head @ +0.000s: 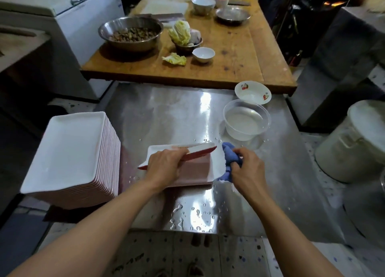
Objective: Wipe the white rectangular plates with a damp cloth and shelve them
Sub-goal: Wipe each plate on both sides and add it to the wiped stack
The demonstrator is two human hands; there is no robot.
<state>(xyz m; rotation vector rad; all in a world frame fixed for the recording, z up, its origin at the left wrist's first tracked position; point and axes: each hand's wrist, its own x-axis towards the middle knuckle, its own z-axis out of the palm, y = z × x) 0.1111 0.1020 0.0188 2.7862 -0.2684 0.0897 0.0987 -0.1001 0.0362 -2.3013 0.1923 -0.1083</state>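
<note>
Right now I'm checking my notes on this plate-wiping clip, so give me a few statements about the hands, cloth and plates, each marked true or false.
1. The right hand grips a blue cloth. True.
2. The left hand holds a tilted plate with a red underside. True.
3. The tall stack of plates stands to the person's right. False: it stands to the left, on the steel table.
4. The clear tub lies upside down. False: it stands upright and holds water.
5. The cherry-patterned bowl sits beyond the clear tub. True.
</note>
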